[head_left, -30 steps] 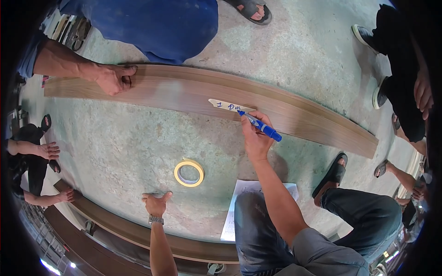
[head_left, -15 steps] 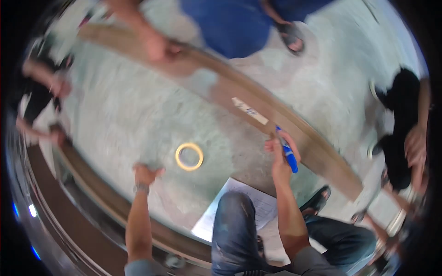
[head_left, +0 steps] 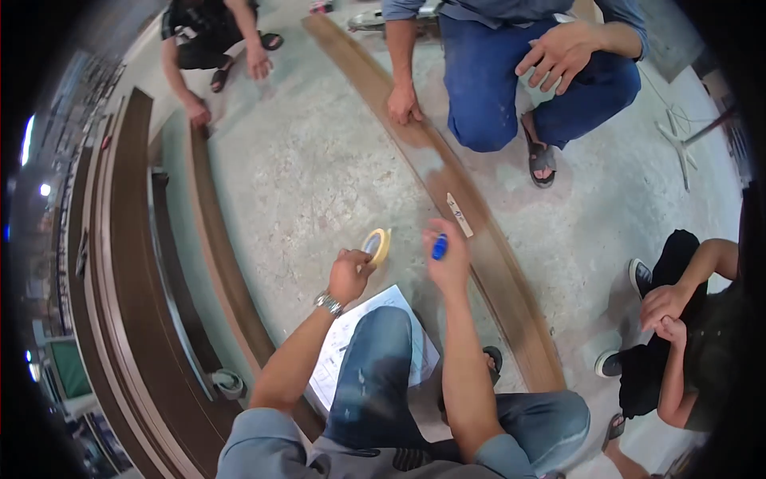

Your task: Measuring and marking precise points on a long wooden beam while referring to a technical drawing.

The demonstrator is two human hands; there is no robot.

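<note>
A roll of yellow masking tape [head_left: 385, 248] is gripped in my left hand [head_left: 348, 276], its ring tilted up off the floor. My right hand [head_left: 452, 262] is closed around a blue marker [head_left: 440, 247], beside the near side of a long brown plank [head_left: 496, 270]. Stuck on that plank is a pale strip of tape [head_left: 459, 215] with writing on it. Below my hands a printed paper sheet [head_left: 325, 366] lies on the floor, partly hidden by my knee.
Across the plank squats a person in blue trousers [head_left: 481, 88], one hand [head_left: 404, 104] on it. Another person's hand [head_left: 199, 114] touches a second plank [head_left: 209, 223] at left. More brown boards [head_left: 132, 239] line the left. A person at right has clasped hands [head_left: 666, 310].
My left hand has picked the tape roll up off the floor. My right hand with the marker has come away from the plank's strip. The whole view has turned.
</note>
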